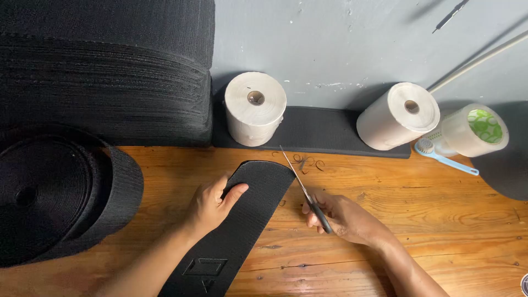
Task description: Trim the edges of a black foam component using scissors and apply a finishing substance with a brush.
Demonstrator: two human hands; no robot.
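A long black fabric strip (250, 206) with a rounded far end lies on the wooden table (440, 220). My left hand (212, 202) grips its left edge, thumb on top. My right hand (344, 217) holds a pair of scissors (304, 188) by the black handles. The blades are together and point away from me, just right of the strip's rounded end. Small black trimmings (309, 163) lie beyond the blade tips.
A large coil of black webbing (60, 192) sits at the left, with a tall stack of black fabric (110, 71) behind it. Two white paper rolls (256, 107) (399, 115), a roll of clear tape (476, 131) and a blue brush (444, 158) stand along the grey wall.
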